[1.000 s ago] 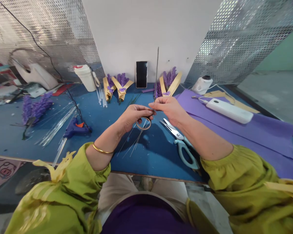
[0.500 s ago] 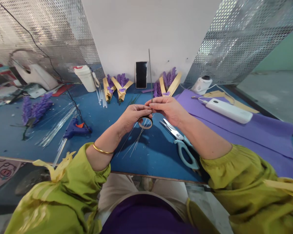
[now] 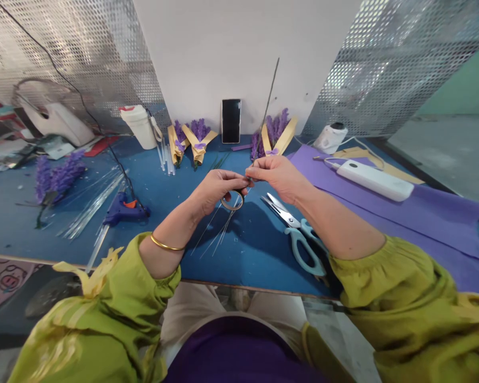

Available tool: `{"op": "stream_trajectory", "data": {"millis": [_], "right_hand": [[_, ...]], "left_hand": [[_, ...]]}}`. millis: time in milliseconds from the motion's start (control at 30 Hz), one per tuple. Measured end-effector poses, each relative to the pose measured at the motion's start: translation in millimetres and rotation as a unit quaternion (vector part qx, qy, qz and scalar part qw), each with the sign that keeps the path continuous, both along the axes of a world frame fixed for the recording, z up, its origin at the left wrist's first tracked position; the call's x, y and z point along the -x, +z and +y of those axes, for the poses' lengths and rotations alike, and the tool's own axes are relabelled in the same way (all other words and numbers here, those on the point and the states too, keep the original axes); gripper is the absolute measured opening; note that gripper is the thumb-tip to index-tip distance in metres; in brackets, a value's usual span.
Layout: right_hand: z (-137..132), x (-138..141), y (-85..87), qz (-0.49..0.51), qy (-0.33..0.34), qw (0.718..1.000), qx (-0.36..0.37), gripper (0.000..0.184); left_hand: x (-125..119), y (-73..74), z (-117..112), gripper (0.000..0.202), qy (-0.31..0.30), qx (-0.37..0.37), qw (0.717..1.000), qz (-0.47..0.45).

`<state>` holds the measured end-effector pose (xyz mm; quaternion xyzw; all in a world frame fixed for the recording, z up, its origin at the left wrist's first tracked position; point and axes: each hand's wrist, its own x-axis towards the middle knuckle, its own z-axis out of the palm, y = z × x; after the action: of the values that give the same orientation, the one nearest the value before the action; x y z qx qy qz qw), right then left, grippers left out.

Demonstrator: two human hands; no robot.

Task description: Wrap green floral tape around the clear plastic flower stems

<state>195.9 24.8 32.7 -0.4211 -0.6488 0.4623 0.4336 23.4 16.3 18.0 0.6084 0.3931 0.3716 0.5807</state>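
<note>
A thin dark green stem wire rises slanting up and to the right from my fingers. My right hand pinches its lower end between thumb and fingertips. Close against it, my left hand grips a roll of dark tape, which hangs from the fingers as a ring; its fingertips also meet at the wire's bottom end. Several bare wires lie on the blue table below the hands. Scissors with light blue handles rest partly open beside my right forearm.
Wrapped lavender bouquets and a phone stand at the back. To the left are a glue gun, clear wires, a white cup and loose purple flowers. Purple sheets carry a white device at right.
The stem wire has tilted to the right, its top swinging away from upright. My right hand has shifted slightly right, and the tape roll has moved a little left.
</note>
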Motion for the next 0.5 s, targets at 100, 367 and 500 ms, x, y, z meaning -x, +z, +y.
{"op": "stream_trajectory", "data": {"millis": [100, 367, 500], "right_hand": [[1.4, -0.1, -1.8, -0.014, -0.006, 1.000, -0.005, 0.042], [2.3, 2.2, -7.7, -0.043, -0.054, 0.997, -0.030, 0.046], [2.6, 2.7, -8.8, -0.054, -0.069, 0.995, -0.036, 0.047]], "left_hand": [[-1.0, 0.4, -0.6, 0.021, 0.001, -0.012, 1.000, 0.011], [-3.6, 1.4, -2.9, 0.017, 0.022, -0.017, 0.999, 0.045], [-4.0, -1.2, -2.3, 0.018, 0.020, -0.004, 0.999, 0.025]]}}
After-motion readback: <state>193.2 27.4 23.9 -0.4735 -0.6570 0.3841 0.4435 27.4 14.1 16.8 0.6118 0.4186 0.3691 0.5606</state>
